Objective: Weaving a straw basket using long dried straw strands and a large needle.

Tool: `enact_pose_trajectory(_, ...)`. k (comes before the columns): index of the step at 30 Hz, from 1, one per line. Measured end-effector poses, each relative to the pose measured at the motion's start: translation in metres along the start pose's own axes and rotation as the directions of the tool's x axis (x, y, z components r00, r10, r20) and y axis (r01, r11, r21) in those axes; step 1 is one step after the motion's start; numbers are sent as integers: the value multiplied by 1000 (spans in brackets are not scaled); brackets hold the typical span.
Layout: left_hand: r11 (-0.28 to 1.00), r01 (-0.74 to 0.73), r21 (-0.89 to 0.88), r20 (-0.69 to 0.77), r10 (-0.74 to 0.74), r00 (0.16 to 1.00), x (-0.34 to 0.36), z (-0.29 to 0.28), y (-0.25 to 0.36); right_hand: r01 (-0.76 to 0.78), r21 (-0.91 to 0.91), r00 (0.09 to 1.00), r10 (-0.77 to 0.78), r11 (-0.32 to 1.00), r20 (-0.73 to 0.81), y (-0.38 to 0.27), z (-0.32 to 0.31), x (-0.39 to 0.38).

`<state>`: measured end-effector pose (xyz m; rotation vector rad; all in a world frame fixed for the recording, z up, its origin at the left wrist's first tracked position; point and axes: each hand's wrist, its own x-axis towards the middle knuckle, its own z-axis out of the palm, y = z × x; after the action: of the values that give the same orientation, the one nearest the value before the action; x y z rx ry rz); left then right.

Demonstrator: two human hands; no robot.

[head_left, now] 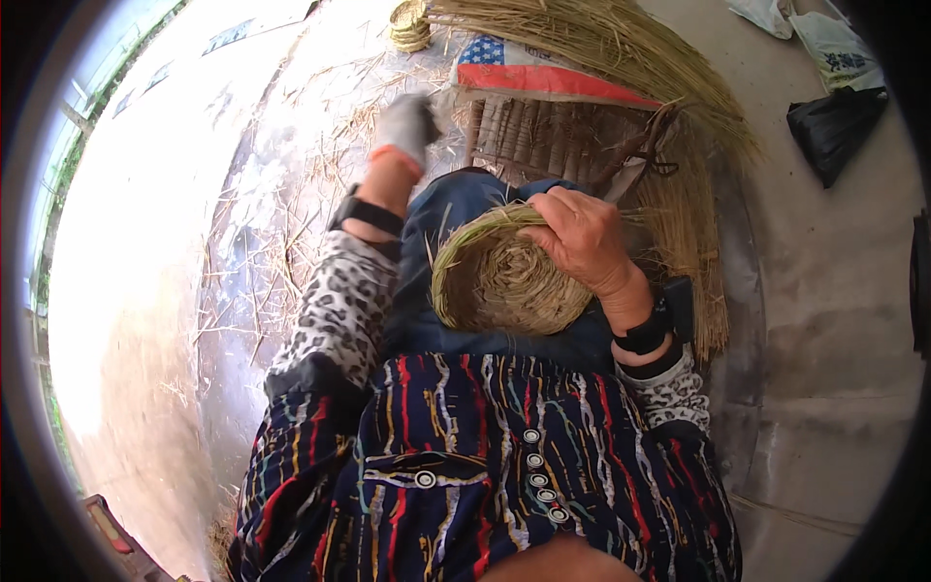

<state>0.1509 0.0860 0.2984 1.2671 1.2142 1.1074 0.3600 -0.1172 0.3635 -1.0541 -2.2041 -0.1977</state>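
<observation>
A round straw basket (pixel 519 281) rests on my lap, its coiled inside facing up and its rim greener than its base. My right hand (pixel 582 238), bare, is closed on the basket's rim at the right, with the thumb inside. My left hand (pixel 407 126), in a grey glove with an orange cuff, is raised beyond my left knee, apart from the basket. Motion smears its fingers, so I cannot make out whether it holds a strand.
Ahead stands a low slatted wooden seat (pixel 543 136) with a printed sack (pixel 553 82) on it. A large straw bundle (pixel 621 39) lies across the top. Farther left sits a small woven basket (pixel 410 27). Loose straw (pixel 262 262) litters the left sheet; a black bag (pixel 836 131) lies far right.
</observation>
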Motion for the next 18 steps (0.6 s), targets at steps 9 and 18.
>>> enact_pose_trajectory(9, 678, 132, -723, 248, 78, 966, -77, -46, -24, -296, 109, 946, 307, 949, -103, 57, -27, -32)
enact_pose_trajectory(18, 743, 202, -638, 359, 55, 932, -107, -16, -17, 8, 998, 966, 259, -56, 7, 33, -107, -39)
